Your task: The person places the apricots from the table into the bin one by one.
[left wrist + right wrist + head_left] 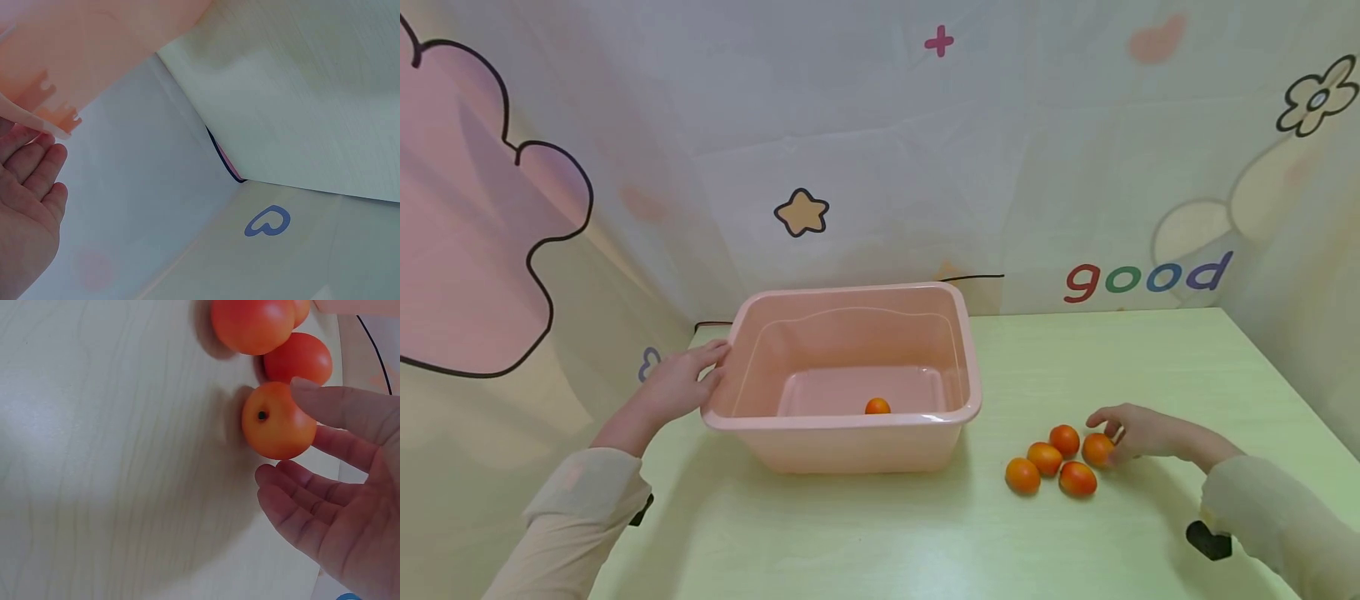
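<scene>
A pink plastic tub (850, 446) stands on the table with one orange-red tomato (877, 406) inside. My left hand (688, 379) holds the tub's left rim; in the left wrist view its fingers (44, 165) lie under the rim and the thumb is hidden. Right of the tub several tomatoes lie in a loose cluster, among them a tomato (1022, 476) nearest the tub. My right hand (1146, 433) is at the rightmost tomato (278, 425), which rests on the table. Its thumb overlaps that tomato and the index finger passes behind it, while the other fingers are loosely bent.
The pale green table (910, 533) meets a printed curtain (865, 150) behind the tub and at both sides. The table's right edge (1292, 387) runs beyond the right hand.
</scene>
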A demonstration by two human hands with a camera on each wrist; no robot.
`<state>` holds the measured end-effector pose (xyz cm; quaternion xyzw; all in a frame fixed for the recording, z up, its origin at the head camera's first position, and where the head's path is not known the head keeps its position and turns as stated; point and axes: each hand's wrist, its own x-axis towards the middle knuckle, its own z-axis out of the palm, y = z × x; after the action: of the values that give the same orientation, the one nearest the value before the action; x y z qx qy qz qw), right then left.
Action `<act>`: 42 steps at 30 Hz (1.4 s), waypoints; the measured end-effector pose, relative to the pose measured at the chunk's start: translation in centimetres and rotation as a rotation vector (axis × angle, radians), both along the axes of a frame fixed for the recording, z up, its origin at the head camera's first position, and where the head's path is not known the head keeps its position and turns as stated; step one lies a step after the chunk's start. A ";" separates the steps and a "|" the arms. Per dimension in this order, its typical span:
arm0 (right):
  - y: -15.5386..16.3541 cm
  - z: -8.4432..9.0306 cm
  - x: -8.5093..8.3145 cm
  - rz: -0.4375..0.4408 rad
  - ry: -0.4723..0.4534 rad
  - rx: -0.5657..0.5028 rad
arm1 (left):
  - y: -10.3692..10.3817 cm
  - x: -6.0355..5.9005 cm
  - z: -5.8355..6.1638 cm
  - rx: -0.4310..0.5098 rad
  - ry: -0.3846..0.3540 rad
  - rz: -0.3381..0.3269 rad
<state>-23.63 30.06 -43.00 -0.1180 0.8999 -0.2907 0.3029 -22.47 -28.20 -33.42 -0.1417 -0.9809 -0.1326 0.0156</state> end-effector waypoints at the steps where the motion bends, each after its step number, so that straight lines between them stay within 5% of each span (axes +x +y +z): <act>1: 0.0 -0.1 0.0 -0.004 -0.005 -0.005 | 0.1 0.0 0.1 0.002 0.001 -0.003; 16: 0.1 -1.4 0.3 -0.008 0.026 -0.091 | 0.1 0.1 0.2 0.010 0.015 -0.014; 26: 0.0 -1.5 0.2 0.052 0.138 -0.007 | 0.1 0.1 0.2 0.011 0.010 -0.014; 34: -0.2 0.4 -0.6 0.084 0.235 0.019 | 0.0 0.2 0.1 0.013 0.009 -0.010; 42: -0.6 3.0 -1.5 0.068 0.235 -0.019 | 0.0 0.1 -0.1 0.005 0.023 -0.009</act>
<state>-25.15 29.45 -39.98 -0.1843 0.9219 -0.2730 0.2040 -22.42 -28.23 -33.49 -0.1474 -0.9797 -0.1335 0.0264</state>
